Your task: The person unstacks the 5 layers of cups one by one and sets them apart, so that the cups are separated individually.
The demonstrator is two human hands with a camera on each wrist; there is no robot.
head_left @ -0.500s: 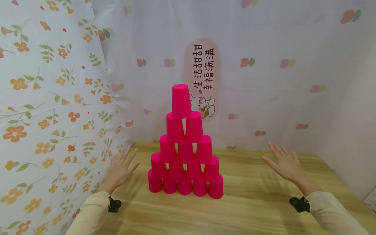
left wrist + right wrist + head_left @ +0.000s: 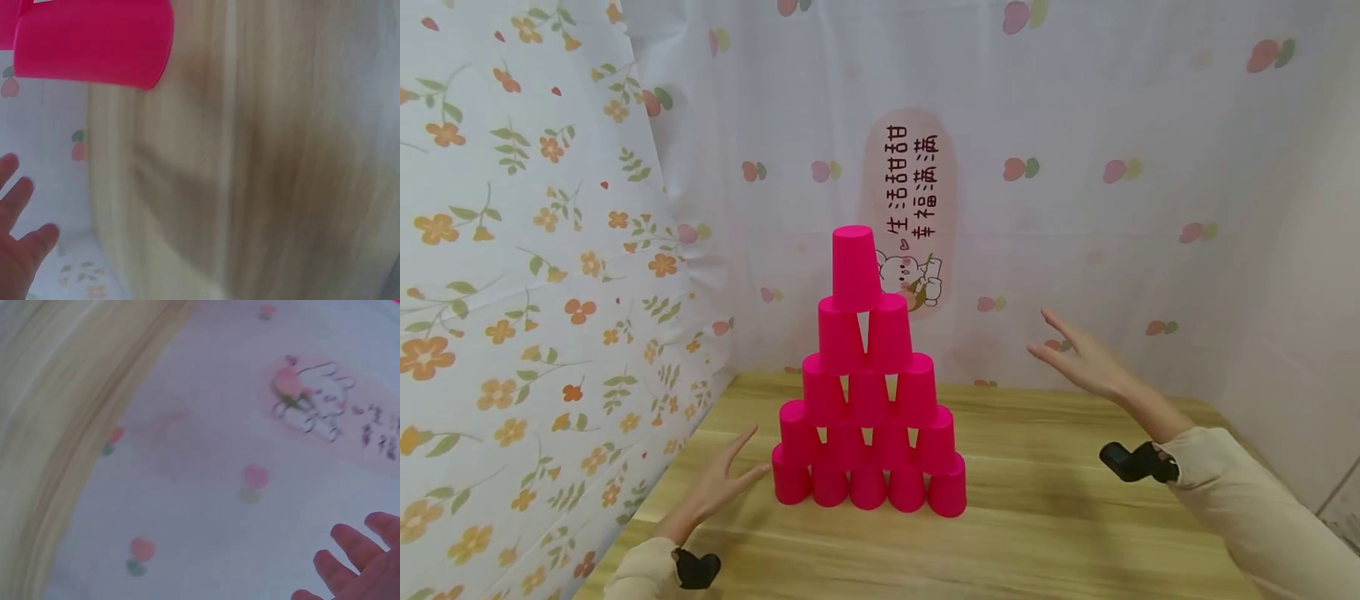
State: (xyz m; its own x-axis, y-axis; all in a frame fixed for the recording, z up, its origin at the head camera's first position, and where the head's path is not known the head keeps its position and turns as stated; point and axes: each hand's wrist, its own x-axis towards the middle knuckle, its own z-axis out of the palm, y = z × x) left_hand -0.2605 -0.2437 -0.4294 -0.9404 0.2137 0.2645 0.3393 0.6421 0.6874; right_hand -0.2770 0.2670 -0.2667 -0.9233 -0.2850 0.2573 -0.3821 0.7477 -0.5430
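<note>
Bright pink cups stand upside down in a pyramid, with a single cup (image 2: pixel 856 268) on top and several along the bottom row. Just left of the bottom-left cup (image 2: pixel 792 482), my left hand (image 2: pixel 711 490) hovers with fingers extended, holding nothing. The left wrist view has one pink cup (image 2: pixel 94 40) large at the top and part of my left hand (image 2: pixel 22 250) at the lower left. My right hand (image 2: pixel 1088 360) is raised in the air right of the pyramid, fingers extended and holding nothing. Its fingers (image 2: pixel 353 547) are spread in the right wrist view.
The pyramid stands on a wood-grain table (image 2: pixel 1000 533). Behind it hangs a white curtain (image 2: pixel 1075 233) with fruit prints and a rabbit drawing; a flower-patterned sheet (image 2: pixel 527 292) runs along the left side. A black wrist device (image 2: pixel 1138 461) sits at the right cuff.
My left hand has moved right and slightly down, closer to the bottom cups. My right hand has risen and moved left, toward the pyramid. The cups remain stacked.
</note>
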